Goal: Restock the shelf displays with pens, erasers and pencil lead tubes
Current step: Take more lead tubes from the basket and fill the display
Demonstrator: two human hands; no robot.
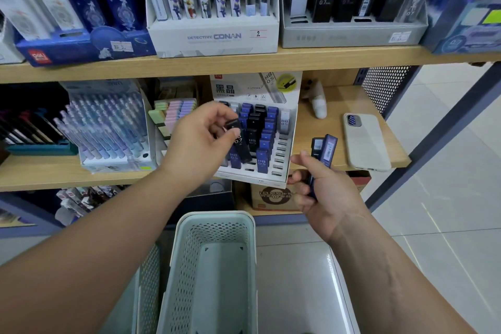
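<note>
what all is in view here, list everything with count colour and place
lead display: one, white, middle shelf centre
slotted tubes: many, blue and black, in lead display
black tube: one, black, over lead display
held tubes: two, black and blue, right of lead display
pens: many, pastel, tray left of erasers
erasers: stack, pastel, between pens and lead display
phone: one, pale grey case, middle shelf right
conan box: one, white, top shelf
basket: one, pale green, below the hands
left hand: pinches black tube
right hand: grips held tubes
</note>
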